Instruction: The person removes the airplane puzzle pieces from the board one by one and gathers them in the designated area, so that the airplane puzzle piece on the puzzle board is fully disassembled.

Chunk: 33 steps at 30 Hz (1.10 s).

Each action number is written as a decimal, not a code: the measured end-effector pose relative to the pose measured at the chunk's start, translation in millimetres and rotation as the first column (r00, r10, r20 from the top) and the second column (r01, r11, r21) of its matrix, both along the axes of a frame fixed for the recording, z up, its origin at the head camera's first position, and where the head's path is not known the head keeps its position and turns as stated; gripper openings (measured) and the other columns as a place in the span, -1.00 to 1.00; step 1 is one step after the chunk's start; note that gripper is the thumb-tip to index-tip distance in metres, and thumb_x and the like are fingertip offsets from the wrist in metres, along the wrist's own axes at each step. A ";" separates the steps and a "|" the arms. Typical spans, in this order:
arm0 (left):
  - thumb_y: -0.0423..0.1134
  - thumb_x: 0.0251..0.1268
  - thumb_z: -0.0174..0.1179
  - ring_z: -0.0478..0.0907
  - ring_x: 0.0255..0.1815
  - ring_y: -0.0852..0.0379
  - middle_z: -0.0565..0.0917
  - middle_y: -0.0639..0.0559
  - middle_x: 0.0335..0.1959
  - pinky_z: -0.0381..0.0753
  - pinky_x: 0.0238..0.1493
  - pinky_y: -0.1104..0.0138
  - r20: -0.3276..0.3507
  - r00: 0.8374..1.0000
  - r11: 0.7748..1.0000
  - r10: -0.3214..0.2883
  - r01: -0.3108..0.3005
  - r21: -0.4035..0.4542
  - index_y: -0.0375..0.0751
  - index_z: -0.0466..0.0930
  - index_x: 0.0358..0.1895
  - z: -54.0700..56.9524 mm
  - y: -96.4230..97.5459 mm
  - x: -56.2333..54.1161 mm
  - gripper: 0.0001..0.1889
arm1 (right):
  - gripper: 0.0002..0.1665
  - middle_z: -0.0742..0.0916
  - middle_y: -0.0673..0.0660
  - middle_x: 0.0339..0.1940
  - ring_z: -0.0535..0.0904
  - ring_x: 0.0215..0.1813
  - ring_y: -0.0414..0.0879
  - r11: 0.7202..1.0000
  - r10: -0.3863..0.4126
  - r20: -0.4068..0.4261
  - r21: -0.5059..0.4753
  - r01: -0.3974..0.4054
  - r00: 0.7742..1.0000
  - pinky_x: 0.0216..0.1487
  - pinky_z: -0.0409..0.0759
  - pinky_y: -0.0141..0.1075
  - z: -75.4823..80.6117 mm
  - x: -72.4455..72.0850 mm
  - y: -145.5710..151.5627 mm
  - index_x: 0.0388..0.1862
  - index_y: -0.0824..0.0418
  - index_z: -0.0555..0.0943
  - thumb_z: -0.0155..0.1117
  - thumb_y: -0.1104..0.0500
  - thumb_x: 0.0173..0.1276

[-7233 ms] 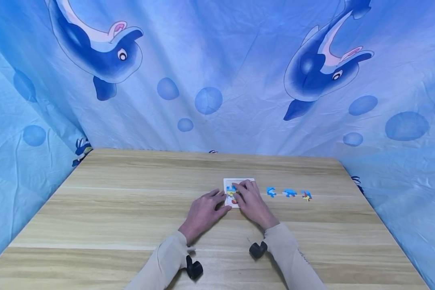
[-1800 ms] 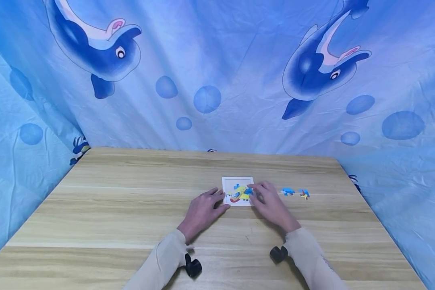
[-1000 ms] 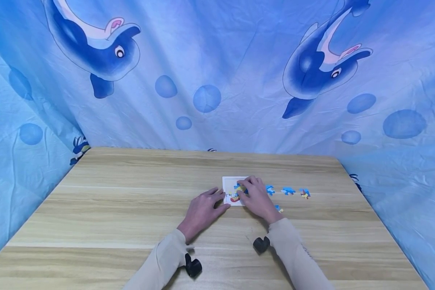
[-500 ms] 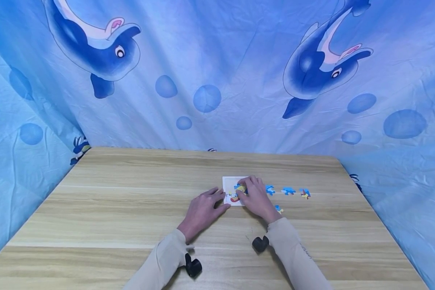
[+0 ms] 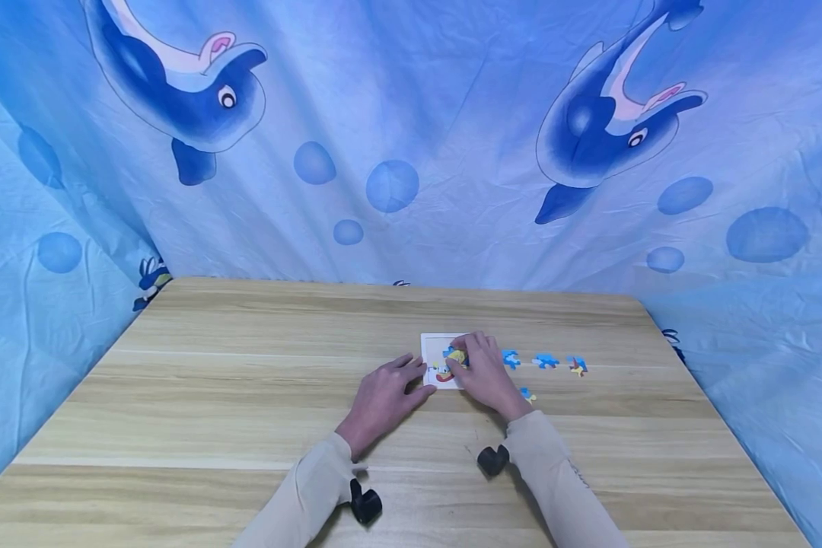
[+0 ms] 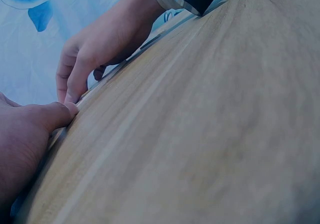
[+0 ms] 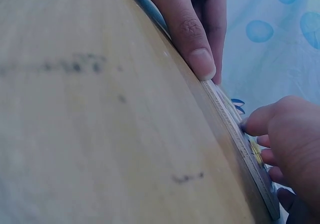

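Note:
A small white-framed jigsaw board point(image 5: 434, 340) lies on the wooden table with yellow, red and blue pieces in it. Its upper left shows white. My left hand point(image 5: 382, 399) touches the left side of the board, thumb laid along the near corner. My right hand point(image 5: 488, 378) is over the board's right part, which it hides. Its thumb and fingertips are around a yellow-and-blue puzzle piece point(image 5: 457, 355) and seem to pinch it. In the right wrist view the right hand's fingertips touch yellow on the board point(image 7: 245, 154).
Right of the board lie loose puzzle pieces: a blue one point(image 5: 511, 359), another blue one point(image 5: 545, 361), a blue, red and yellow one point(image 5: 578, 365), and a small blue-yellow one point(image 5: 528, 395) by the right wrist. A blue dolphin curtain point(image 5: 397, 137) hangs behind the table.
Compared with 7.2 s ago, the board's upper left has lost a piece, and a loose piece lies by the right wrist. My right hand moved left onto the board, then stayed. My left hand stayed.

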<state>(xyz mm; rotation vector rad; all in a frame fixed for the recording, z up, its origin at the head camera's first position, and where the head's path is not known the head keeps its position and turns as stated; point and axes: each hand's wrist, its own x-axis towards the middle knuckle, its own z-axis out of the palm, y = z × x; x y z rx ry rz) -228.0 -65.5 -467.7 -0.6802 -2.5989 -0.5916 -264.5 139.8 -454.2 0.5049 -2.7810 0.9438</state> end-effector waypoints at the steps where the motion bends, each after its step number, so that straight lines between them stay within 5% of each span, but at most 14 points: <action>1: 0.18 0.23 0.22 0.58 0.14 -0.01 0.66 0.05 0.07 0.63 -0.02 0.10 0.000 1.000 1.000 0.000 0.000 -0.001 -0.02 0.69 0.04 0.1 0.1 0.0 -0.55 | -0.64 0.58 0.12 0.00 0.35 0.03 0.03 1.000 0.001 0.006 -0.004 -0.001 1.000 0.10 0.32 -0.05 0.2 0.0 0.2 0.06 0.23 0.54 0.25 0.07 0.37; 18: 0.18 0.23 0.22 0.57 0.15 -0.01 0.66 0.05 0.08 0.62 0.01 0.10 0.004 1.000 1.000 0.005 -0.005 -0.010 -0.02 0.69 0.03 -1.1 1.0 -0.3 -0.55 | -0.47 0.53 0.13 0.00 0.31 0.03 0.04 0.998 0.064 0.007 0.017 -0.064 0.998 0.00 0.31 -0.07 -1.2 1.3 7.4 0.26 0.22 0.50 0.26 0.10 0.33; 33: 0.19 0.24 0.21 0.56 0.16 -0.02 0.65 0.03 0.10 0.62 0.01 0.09 0.016 1.000 1.000 0.005 -0.004 -0.016 -0.01 0.68 0.06 -0.4 0.9 -0.4 -0.54 | -0.50 0.51 0.11 -0.05 0.28 -0.04 0.02 0.994 0.105 0.003 0.016 -0.105 0.994 -0.06 0.26 -0.13 0.8 1.4 9.3 0.25 0.17 0.50 0.26 0.10 0.36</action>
